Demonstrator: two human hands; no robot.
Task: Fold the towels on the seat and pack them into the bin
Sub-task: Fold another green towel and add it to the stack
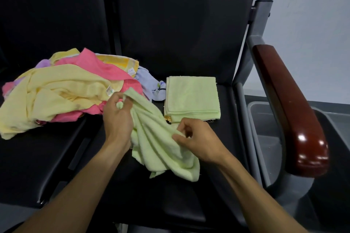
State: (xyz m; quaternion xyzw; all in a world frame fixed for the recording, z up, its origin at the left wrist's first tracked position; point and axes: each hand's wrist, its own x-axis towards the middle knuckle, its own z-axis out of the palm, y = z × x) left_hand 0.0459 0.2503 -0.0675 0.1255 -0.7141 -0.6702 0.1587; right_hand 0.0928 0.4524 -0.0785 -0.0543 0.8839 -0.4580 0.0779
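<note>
Holding the crumpled green towel [161,138] at frame centre, I have both hands on it: my left hand [118,117] pinches an upper corner between thumb and fingers, and my right hand [193,138] pinches a bunched edge lower and further right. The cloth hangs between them in loose folds and drapes down onto the black seat [189,34].

As I judge it, the main risk is that I have not found two true corners. My right hand seems to hold a gathered edge, not a corner, so spreading from here could give a skewed, lopsided fold.

A second risk sits just above my right hand: the folded green towel [191,97] lies very near the one I hold. Shaking or dragging the loose cloth open could catch it and undo its neat edges.

At left of frame, the unfolded pile [62,91] of yellow, pink and lilac towels lies close to my left hand. A wide sweep there could snag one and pull it toward the seat's front edge.

The grey bin [265,128] stands at right of frame, beyond the wooden armrest [289,104]. Carrying a stack across could knock it against that armrest and let it slump open.
</note>
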